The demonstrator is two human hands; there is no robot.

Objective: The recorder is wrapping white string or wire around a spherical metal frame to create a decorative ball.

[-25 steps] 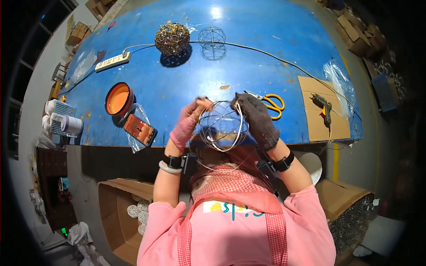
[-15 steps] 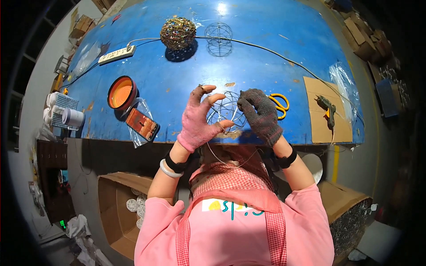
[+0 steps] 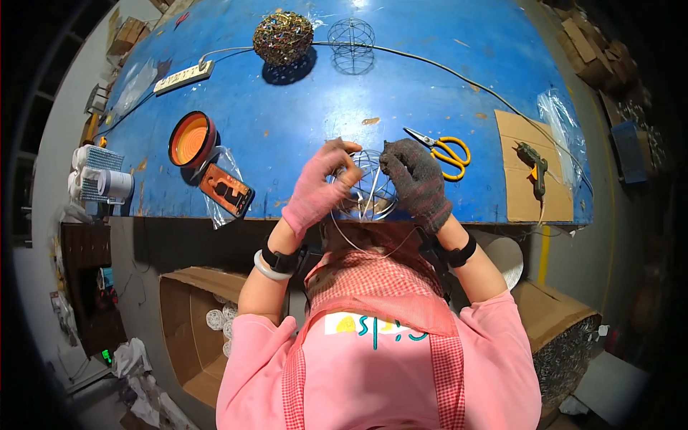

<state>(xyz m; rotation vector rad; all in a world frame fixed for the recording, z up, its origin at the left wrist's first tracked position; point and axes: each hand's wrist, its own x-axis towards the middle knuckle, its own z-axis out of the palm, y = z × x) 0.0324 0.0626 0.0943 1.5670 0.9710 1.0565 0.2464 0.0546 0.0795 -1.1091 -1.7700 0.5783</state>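
Between my hands, close to the table's front edge, is a round wire ball frame [image 3: 371, 188] of thin dark and silvery wires. My left hand [image 3: 319, 185], in a pink glove with bare fingertips, is curled in at its left side, thumb and fingers closing on the wire; the exact grip is partly hidden. On the other side my right hand [image 3: 418, 183], in a dark grey glove, pinches the frame's right edge. A loose pale wire [image 3: 351, 242] loops down from the frame past the table edge. Yellow-handled scissors [image 3: 451, 154] lie right of my right hand, blades parted.
On the blue table [image 3: 430, 93] sit a finished-looking beaded ball [image 3: 283, 38], another wire frame [image 3: 351, 44], a power strip [image 3: 184, 77], an orange bowl [image 3: 191, 140] and a phone [image 3: 226, 190]. A glue gun [image 3: 532, 168] rests on cardboard [image 3: 512, 204]; a cable crosses behind.
My left hand's spread fingers have curled in toward the wire frame. My right hand keeps its pinch. The view has shifted slightly, and more of the scissors shows.
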